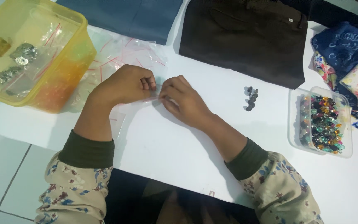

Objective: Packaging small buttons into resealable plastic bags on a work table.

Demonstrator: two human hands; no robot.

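Mid-frame on the white desk (228, 124) we see our left hand (125, 85) and right hand (183, 101) pinching one small clear plastic bag with a red seal strip (153, 98) between them, its long edge running hand to hand, each equally near.

Between your left hand (125, 85) and your right hand (183, 101) lies a small clear plastic bag (154, 98) with a red strip along its mouth (thin enough that the white table shows through). You pinch it from both sides, flat, its body trailing under your left wrist.
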